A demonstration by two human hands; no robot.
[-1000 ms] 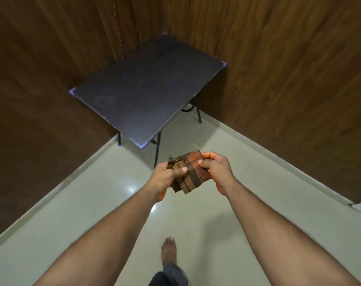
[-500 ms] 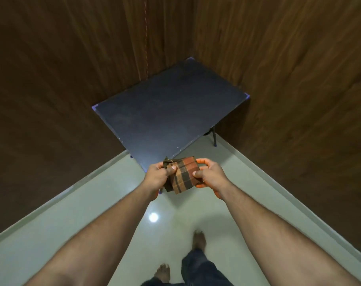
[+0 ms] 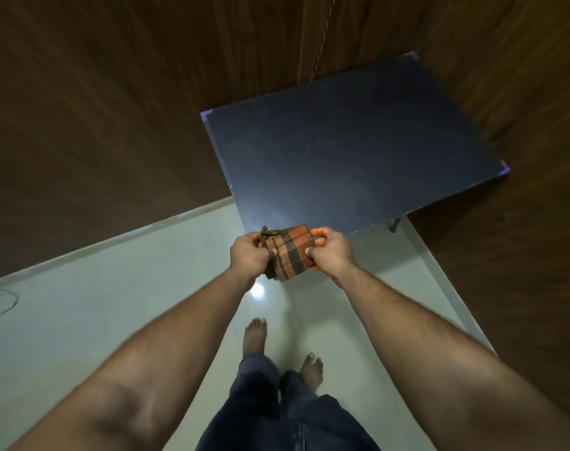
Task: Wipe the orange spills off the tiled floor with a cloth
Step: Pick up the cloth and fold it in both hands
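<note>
Cloth (image 3: pixel 288 252), folded small, with orange and dark brown checks, is what I see in the middle of the head view. Both hands hold it up in the air, above the floor and just in front of the near edge of the table. The left hand (image 3: pixel 248 255) pinches the cloth's left side, thumb on top and fingers curled under it. The right hand (image 3: pixel 330 252) pinches the right side the same way, with its fingers bent round the far edge. A loose dark corner of the cloth sticks up by the left hand.

I can read no words, labels or brand marks on anything here; the cloth shows only its checks.

The pale green shiny tiled floor (image 3: pixel 82 320) has a bright round spot of light on it just below the hands. I see no orange spill on the part of the floor that shows. The dark flat rectangular table top (image 3: pixel 358 151) sits in the corner of the room, and one thin dark leg (image 3: pixel 395 224) shows under its right side. Dark brown wood-grain walls (image 3: pixel 98 109) stand on both sides of the corner. A thin grey wire (image 3: pixel 0 301) lies on the floor at the far left. Two bare feet (image 3: pixel 255 333) and dark blue trouser legs (image 3: pixel 277 402) are at the bottom
</note>
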